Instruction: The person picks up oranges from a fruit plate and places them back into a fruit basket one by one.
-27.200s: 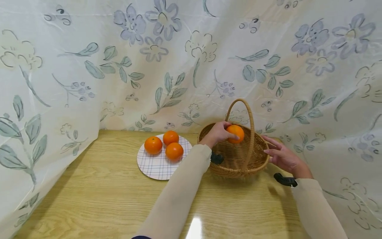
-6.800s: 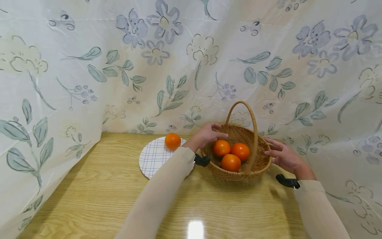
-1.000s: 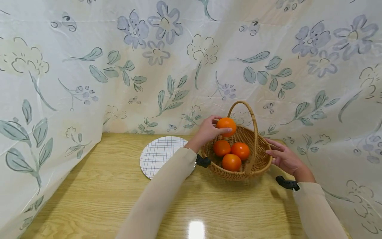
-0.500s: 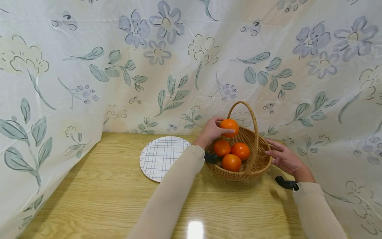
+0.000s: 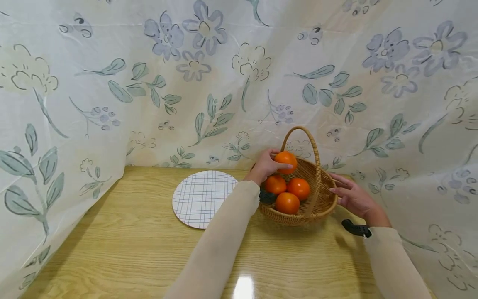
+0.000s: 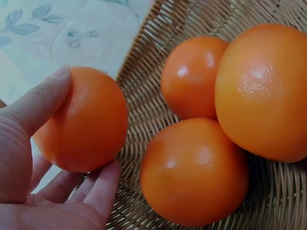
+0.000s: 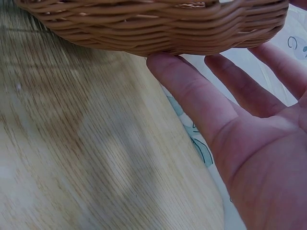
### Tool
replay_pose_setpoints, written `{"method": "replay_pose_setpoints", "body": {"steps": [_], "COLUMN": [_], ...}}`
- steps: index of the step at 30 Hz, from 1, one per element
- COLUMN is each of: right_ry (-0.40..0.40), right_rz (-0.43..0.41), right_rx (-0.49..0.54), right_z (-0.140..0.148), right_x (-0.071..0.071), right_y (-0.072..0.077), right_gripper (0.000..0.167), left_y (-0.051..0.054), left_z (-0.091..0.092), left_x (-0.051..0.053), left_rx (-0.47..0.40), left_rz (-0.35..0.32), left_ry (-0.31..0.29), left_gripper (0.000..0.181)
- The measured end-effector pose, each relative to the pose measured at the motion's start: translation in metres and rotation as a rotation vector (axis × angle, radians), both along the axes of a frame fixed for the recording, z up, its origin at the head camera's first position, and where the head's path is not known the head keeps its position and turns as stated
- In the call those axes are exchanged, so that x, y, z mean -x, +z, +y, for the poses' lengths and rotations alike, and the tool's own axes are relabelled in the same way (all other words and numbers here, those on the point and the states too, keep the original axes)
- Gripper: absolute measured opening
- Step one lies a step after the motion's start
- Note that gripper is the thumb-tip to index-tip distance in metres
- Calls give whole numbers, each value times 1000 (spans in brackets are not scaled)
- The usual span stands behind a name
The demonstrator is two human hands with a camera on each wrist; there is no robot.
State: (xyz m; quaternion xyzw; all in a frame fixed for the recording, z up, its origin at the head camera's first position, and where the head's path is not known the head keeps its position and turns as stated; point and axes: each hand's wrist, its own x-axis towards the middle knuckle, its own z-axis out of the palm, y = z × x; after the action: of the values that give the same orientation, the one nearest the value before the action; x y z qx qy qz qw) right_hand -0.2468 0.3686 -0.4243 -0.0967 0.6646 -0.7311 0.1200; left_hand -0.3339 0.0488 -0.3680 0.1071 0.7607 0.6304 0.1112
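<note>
My left hand holds an orange over the back left of the wicker basket. In the left wrist view, the thumb lies on one side of this orange and fingertips touch it from below. Three more oranges sit together inside the basket, among them a front orange. The right hand is at the basket's right side. Seen from the right wrist, its mostly straight fingers touch the outer weave; part of that hand is cut off.
A round white plate with a blue check pattern lies left of the basket on the wooden table. The basket's tall handle arches over it. Floral cloth hangs behind and along both sides.
Earlier, three oranges lay on the plate; now three are in the basket and the last is in my left hand. Over the last second that hand shifts slightly right and down. Right hand stays put.
</note>
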Motion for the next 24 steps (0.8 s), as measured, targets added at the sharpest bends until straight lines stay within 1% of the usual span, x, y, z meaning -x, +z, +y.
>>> {"method": "replay_pose_setpoints", "body": {"steps": [6, 9, 11, 14, 17, 24], "right_ry": [-9, -14, -19, -25, -31, -43], "right_rz": [-5, -8, -13, -21, -28, -35], "right_rx": [11, 8, 6, 6, 6, -8], "right_z": [-1, -1, -2, -3, -3, -5], "right_x": [0, -1, 0, 0, 0, -1], "right_y": [1, 2, 2, 3, 4, 6], "right_gripper": [68, 69, 69, 69, 69, 69], "left_y": [-5, -8, -8, -9, -11, -12], "left_z": [3, 5, 5, 6, 7, 8], "left_x": [0, 0, 1, 2, 3, 4], "left_rx": [10, 18, 27, 30, 52, 85], "left_rz": [-38, -60, -64, -58, -42, -14], "left_ry": [-11, -11, -14, -27, -34, -55], "left_gripper": [59, 60, 62, 64, 64, 61]}}
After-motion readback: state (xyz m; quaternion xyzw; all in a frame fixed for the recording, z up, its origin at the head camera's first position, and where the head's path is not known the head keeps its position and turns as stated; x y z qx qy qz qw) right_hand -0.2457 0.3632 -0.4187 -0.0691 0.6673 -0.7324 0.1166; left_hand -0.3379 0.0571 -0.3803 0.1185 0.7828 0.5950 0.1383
